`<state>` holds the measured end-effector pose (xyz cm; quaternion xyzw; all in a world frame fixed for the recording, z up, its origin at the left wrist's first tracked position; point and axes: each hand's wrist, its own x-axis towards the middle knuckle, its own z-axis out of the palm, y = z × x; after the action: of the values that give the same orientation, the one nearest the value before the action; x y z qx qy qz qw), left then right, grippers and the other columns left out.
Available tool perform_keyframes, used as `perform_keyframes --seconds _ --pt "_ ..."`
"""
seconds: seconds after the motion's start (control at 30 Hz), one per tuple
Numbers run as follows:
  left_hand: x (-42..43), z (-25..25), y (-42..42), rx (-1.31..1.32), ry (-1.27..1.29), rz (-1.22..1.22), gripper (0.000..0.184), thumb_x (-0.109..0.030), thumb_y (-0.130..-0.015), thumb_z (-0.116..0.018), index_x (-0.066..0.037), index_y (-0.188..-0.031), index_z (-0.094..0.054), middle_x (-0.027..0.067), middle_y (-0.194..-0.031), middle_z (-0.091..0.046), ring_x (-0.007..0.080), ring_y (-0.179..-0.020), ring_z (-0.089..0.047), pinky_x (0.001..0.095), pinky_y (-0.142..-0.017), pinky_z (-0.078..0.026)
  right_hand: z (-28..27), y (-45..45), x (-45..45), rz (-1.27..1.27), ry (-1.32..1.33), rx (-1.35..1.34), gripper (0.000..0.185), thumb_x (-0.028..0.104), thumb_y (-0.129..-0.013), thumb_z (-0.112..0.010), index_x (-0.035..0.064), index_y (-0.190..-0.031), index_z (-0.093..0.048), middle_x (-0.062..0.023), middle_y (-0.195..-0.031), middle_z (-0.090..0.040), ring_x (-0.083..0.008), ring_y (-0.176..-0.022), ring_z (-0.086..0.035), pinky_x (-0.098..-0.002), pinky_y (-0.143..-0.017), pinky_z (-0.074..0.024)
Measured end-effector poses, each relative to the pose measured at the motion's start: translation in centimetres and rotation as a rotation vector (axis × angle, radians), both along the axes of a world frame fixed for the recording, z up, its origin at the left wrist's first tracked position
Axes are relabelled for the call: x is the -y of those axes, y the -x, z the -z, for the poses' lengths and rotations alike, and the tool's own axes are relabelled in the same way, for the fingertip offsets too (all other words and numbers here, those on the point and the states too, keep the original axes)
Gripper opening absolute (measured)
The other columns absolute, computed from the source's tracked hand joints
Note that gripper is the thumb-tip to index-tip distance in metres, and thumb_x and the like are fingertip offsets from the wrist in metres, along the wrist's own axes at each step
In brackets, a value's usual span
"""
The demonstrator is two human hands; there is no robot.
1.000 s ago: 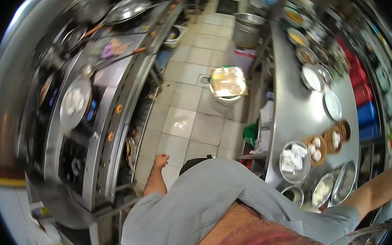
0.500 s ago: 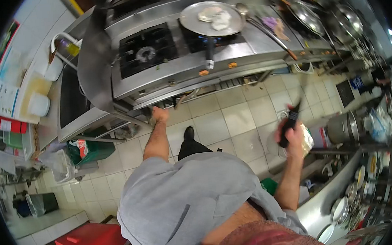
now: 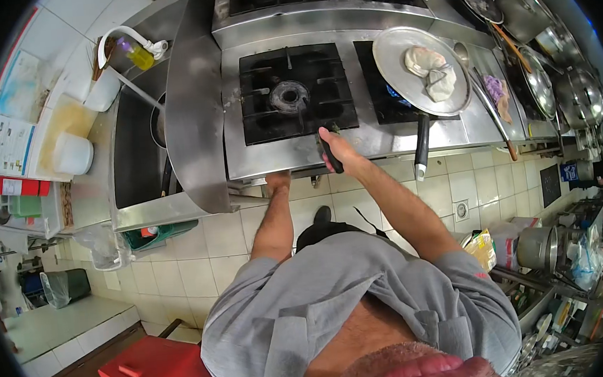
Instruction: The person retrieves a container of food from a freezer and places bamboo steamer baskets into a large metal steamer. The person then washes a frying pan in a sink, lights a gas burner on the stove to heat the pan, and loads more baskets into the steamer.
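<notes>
My right hand (image 3: pixel 342 151) is closed around a black-handled tool (image 3: pixel 330 152) at the front edge of the stove (image 3: pixel 271 164). The tool's other end is hard to make out, so I cannot name its kind. Just beyond it is the gas burner (image 3: pixel 289 99) on its black grate, with no flame showing. Low at the stove's front, beneath the edge, is my left hand (image 3: pixel 278 181); its fingers are hidden. On the burner to the right, a round metal lid (image 3: pixel 390 57) covers a pan (image 3: pixel 422 143) whose handle points toward me. A crumpled white cloth (image 3: pixel 440 82) lies on the lid.
A blue flame (image 3: pixel 397 96) burns under the covered pan. Right of it lie a ladle (image 3: pixel 486 103) and a purple cloth (image 3: pixel 495 88). A metal partition (image 3: pixel 198 90) separates the stove from the sink (image 3: pixel 129 152). A red box (image 3: pixel 152 367) stands behind on the left.
My right hand has swung from the far right, over the floor, to the stove's front edge with the black-handled tool. The left hand stays low at the stove front. The view has shifted.
</notes>
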<state>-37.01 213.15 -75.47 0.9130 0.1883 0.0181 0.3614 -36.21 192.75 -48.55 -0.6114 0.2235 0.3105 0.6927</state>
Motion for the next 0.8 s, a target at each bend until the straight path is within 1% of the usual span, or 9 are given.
perform_keyframes --seconds 0.1,0.13,0.23,0.3,0.43,0.53,0.57,0.63,0.8 --pt "-2.6 7.3 -1.1 0.011 0.846 -0.166 0.023 -0.023 -0.077 -0.063 -0.005 -0.091 -0.059 0.0070 -0.091 -0.064 0.0203 -0.073 -0.059 0.0339 -0.059 -0.048 0.6 -3.6 -0.9 -0.037 0.164 -0.032 0.037 0.046 -0.087 -0.048 0.0126 -0.102 -0.048 -0.0043 -0.060 -0.046 -0.0160 -0.041 -0.044 -0.0321 -0.035 -0.0363" --pt "-2.7 6.8 -1.3 0.007 0.846 -0.168 0.023 -0.023 -0.077 -0.063 -0.005 -0.091 -0.059 0.0070 -0.091 -0.064 0.0203 -0.073 -0.059 0.0339 -0.059 -0.048 0.2 -4.4 -1.3 -0.037 0.164 -0.036 0.037 0.046 -0.087 -0.048 0.0126 -0.102 -0.048 -0.0043 -0.060 -0.046 -0.0160 -0.041 -0.044 -0.0321 -0.035 -0.0363" --pt "-3.3 2.6 -0.9 -0.444 0.222 0.312 0.030 -0.023 -0.085 -0.053 -0.006 -0.110 -0.055 0.0083 -0.101 -0.063 0.0256 -0.080 -0.061 0.0377 -0.068 -0.050 2.0 -6.6 -2.8 0.011 0.308 0.124 0.041 0.042 -0.087 -0.050 0.0022 -0.098 -0.050 -0.0042 -0.059 -0.044 -0.0174 -0.042 -0.044 -0.0362 -0.038 -0.0410" --pt "-4.0 0.2 0.6 -0.453 1.687 -0.048 0.017 -0.018 -0.085 -0.055 -0.005 -0.096 -0.055 0.0080 -0.079 -0.058 0.0180 -0.063 -0.054 0.0314 -0.052 -0.042 1.8 -8.0 -2.8 -0.091 0.344 0.106 0.042 0.040 -0.088 -0.050 -0.0010 -0.092 -0.054 -0.0101 -0.066 -0.050 -0.0219 -0.046 -0.049 -0.0380 -0.041 -0.0439" --pt "-2.5 -1.8 1.8 -0.353 1.664 -0.143 0.007 -0.015 -0.085 -0.055 -0.008 -0.086 -0.053 0.0044 -0.066 -0.047 0.0137 -0.055 -0.044 0.0273 -0.047 -0.034 1.1 -10.3 -2.8 -0.432 0.685 0.282 0.049 0.040 -0.088 -0.050 -0.0069 -0.073 -0.058 -0.0189 -0.067 -0.057 -0.0251 -0.058 -0.060 -0.0410 -0.045 -0.0459" --pt "-2.3 -2.3 3.5 -0.235 1.506 0.080 0.016 -0.014 -0.083 -0.059 -0.007 -0.094 -0.051 0.0030 -0.065 -0.045 0.0132 -0.055 -0.043 0.0275 -0.048 -0.034 2.8 -11.7 -2.7 -0.516 0.877 0.338 0.049 0.040 -0.087 -0.051 -0.0080 -0.079 -0.059 -0.0214 -0.078 -0.061 -0.0281 -0.067 -0.063 -0.0413 -0.052 -0.0482" --pt "-2.0 -3.9 4.5 -0.247 1.486 -0.053 0.025 -0.013 -0.082 -0.062 -0.006 -0.102 -0.048 0.0028 -0.066 -0.046 0.0131 -0.056 -0.044 0.0270 -0.049 -0.035 0.8 -11.7 -2.8 -0.672 0.908 0.289 0.046 0.038 -0.088 -0.044 -0.0007 -0.107 -0.059 -0.0209 -0.113 -0.056 -0.0342 -0.111 -0.051 -0.0407 -0.093 -0.0408" --pt "-2.6 -3.8 6.6 -0.308 1.421 -0.184 0.055 -0.014 -0.076 -0.069 -0.004 -0.121 -0.039 0.0021 -0.069 -0.048 0.0117 -0.057 -0.045 0.0255 -0.052 -0.037 1.6 -12.2 -2.9 -0.638 0.901 0.247 0.045 0.038 -0.088 -0.045 -0.0001 -0.107 -0.060 -0.0209 -0.113 -0.057 -0.0342 -0.110 -0.052 -0.0411 -0.092 -0.0412" --pt "-4.5 -1.8 11.6 -0.489 1.189 -0.194 0.062 -0.023 -0.070 -0.076 -0.003 -0.119 -0.042 0.0018 -0.072 -0.049 0.0096 -0.057 -0.045 0.0239 -0.050 -0.038 2.7 -12.6 -2.5 -0.594 0.872 0.270 0.046 0.040 -0.086 -0.048 0.0020 -0.108 -0.060 -0.0201 -0.114 -0.057 -0.0335 -0.109 -0.053 -0.0418 -0.093 -0.0407"
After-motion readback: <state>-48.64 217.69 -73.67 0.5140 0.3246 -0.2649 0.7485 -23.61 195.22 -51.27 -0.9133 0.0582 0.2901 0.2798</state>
